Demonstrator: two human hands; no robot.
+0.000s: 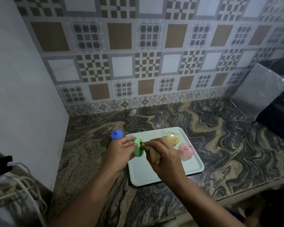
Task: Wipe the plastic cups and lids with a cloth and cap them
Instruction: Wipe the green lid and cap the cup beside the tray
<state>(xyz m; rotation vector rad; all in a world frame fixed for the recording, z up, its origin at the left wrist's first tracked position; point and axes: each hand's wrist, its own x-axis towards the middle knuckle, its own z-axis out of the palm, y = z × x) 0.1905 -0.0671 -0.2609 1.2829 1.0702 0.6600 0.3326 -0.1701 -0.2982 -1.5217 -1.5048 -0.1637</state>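
A blue capped cup (117, 134) stood on the marbled counter (220, 145), just left of the white tray (154, 176). The left hand (120, 153) gripped a green cup (138, 149), held on its side above the tray's left edge. The right hand (164, 158) clutched a brown cloth (152, 154) bunched against the cup. A yellow cup (172, 137) and a pink cup (186, 150) rested on the tray's right part, both visibly speckled.

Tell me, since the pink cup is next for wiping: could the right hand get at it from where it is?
Probably yes. The pink cup lies on the tray just beyond the right hand with nothing between, but that hand grips the cloth.
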